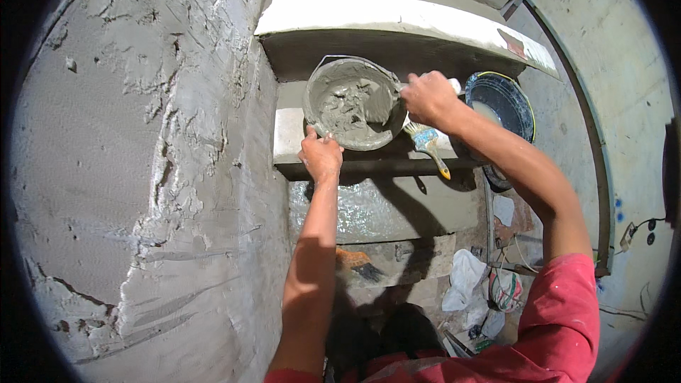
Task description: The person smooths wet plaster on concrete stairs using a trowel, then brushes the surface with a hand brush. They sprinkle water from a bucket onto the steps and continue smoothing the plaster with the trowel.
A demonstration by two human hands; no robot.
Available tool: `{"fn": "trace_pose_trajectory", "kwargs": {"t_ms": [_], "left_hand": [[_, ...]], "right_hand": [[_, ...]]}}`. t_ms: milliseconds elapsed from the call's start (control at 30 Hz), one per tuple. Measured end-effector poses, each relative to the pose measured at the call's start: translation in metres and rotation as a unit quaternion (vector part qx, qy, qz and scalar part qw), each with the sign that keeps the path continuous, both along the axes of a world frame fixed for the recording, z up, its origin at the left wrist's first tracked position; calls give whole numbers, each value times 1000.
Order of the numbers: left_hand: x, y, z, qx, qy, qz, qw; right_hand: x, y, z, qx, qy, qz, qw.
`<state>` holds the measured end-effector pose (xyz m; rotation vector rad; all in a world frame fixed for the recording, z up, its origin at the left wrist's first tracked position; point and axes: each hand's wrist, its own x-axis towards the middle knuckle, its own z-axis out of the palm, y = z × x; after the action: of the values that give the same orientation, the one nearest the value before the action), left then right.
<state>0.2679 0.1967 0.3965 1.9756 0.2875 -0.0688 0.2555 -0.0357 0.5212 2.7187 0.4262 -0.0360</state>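
A round bucket (309, 99) with a mortar-crusted rim and a wire handle stands on a step, partly filled with wet grey mortar (340, 110). My left hand (323, 156) is closed on the near left part of its rim. In my right hand (429, 98) is a trowel (378, 105), gripped by the handle, whose pale end sticks out beyond my fist. Its blade is down in the mortar at the bucket's right side. Just below my right wrist lies a paintbrush (427, 143) with a blue ferrule and yellow-tipped handle, its tip projecting over the step's edge.
A dark bucket (530, 115) with cloudy liquid stands at the right, partly behind my forearm. Rough plastered wall (206, 170) rises close on my left. Higher steps (340, 13) lie beyond. Below are a wet step (355, 213), an orange-and-black brush-like thing (355, 262) and a white bag (464, 280).
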Motion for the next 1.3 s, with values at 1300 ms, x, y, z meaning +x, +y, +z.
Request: {"fn": "trace_pose_trajectory", "kwargs": {"t_ms": [1300], "left_hand": [[27,-7,-8,29,110,-13,993]], "right_hand": [[18,0,-19,60,-11,-126,990]]}}
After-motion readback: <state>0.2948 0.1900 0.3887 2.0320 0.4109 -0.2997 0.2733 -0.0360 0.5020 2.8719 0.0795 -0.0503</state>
